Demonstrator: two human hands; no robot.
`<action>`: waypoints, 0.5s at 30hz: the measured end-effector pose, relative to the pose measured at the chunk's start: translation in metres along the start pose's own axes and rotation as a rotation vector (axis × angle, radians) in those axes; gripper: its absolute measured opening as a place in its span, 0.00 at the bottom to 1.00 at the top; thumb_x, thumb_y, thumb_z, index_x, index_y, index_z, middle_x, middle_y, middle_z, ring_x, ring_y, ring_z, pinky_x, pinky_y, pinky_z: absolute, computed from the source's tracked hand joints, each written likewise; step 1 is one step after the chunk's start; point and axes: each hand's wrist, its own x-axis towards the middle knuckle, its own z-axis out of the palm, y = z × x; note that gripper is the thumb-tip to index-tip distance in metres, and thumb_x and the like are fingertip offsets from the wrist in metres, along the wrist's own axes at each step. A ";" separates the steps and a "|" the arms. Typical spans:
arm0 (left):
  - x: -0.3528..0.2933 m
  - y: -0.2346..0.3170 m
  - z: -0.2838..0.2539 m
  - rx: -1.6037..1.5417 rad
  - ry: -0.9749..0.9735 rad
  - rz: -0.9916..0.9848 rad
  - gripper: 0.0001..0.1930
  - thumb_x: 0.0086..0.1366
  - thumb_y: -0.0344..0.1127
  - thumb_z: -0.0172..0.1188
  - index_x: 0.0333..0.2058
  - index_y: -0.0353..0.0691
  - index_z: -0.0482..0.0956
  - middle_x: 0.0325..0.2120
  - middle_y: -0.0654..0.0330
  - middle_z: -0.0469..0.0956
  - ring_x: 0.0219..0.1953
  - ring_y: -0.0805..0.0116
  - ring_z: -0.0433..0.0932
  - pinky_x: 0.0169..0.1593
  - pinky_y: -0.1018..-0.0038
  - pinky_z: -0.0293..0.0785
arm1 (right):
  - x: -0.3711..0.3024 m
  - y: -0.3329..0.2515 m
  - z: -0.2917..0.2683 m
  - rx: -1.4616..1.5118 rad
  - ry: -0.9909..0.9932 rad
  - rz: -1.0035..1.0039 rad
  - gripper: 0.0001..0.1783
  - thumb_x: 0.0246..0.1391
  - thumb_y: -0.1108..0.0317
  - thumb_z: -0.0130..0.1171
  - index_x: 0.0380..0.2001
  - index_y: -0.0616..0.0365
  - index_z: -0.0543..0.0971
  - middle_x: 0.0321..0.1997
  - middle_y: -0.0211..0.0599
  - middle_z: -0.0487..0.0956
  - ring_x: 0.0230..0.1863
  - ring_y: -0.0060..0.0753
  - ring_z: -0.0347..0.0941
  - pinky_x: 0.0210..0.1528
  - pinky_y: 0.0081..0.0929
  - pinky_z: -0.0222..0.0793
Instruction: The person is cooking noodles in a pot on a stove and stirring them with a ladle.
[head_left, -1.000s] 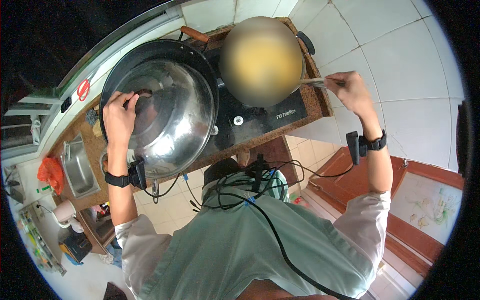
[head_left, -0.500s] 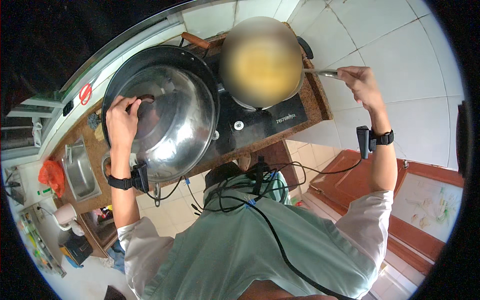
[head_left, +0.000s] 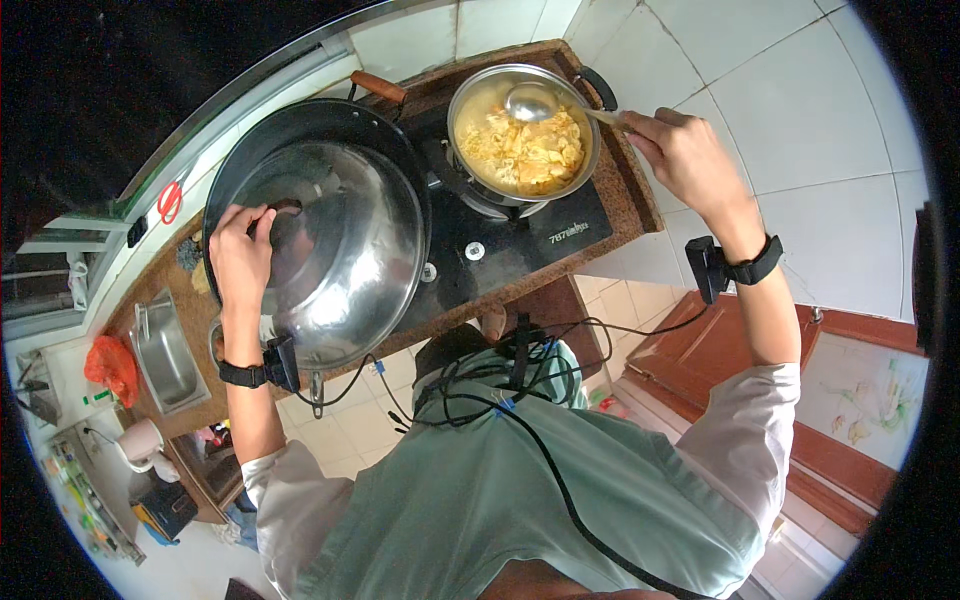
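Big black wok here, shiny domed lid over it, spreading to three o'clock of the left hand gripping it; silver pot at nine o'clock from the right hand, which grips the ladle!

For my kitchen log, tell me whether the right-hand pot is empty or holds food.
The pot is not empty: yellow pieces in liquid show inside it. How deep, I cannot tell.

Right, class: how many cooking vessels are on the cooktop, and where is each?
2: a black wok on the left, partly hidden by a domed lid, and a stainless-steel pot on the right. No others show.
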 end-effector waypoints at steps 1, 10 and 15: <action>0.000 -0.002 0.001 -0.009 -0.004 -0.011 0.09 0.61 0.33 0.67 0.35 0.32 0.85 0.32 0.49 0.81 0.35 0.46 0.81 0.40 0.63 0.75 | 0.001 0.002 0.006 0.022 -0.025 -0.017 0.19 0.57 0.71 0.60 0.53 0.52 0.81 0.32 0.53 0.81 0.34 0.60 0.78 0.40 0.49 0.75; -0.001 -0.006 0.004 0.010 0.031 0.041 0.09 0.61 0.33 0.67 0.36 0.32 0.85 0.31 0.49 0.80 0.33 0.47 0.80 0.39 0.64 0.75 | 0.019 0.027 0.049 0.464 -0.046 0.298 0.16 0.58 0.67 0.63 0.46 0.66 0.83 0.19 0.38 0.78 0.14 0.28 0.70 0.21 0.29 0.68; 0.000 -0.006 0.004 -0.009 0.006 0.026 0.08 0.61 0.32 0.67 0.36 0.32 0.85 0.29 0.48 0.80 0.30 0.49 0.80 0.36 0.64 0.74 | 0.008 0.044 0.026 0.778 -0.135 0.629 0.17 0.59 0.65 0.64 0.46 0.66 0.83 0.15 0.19 0.65 0.12 0.12 0.57 0.11 0.17 0.50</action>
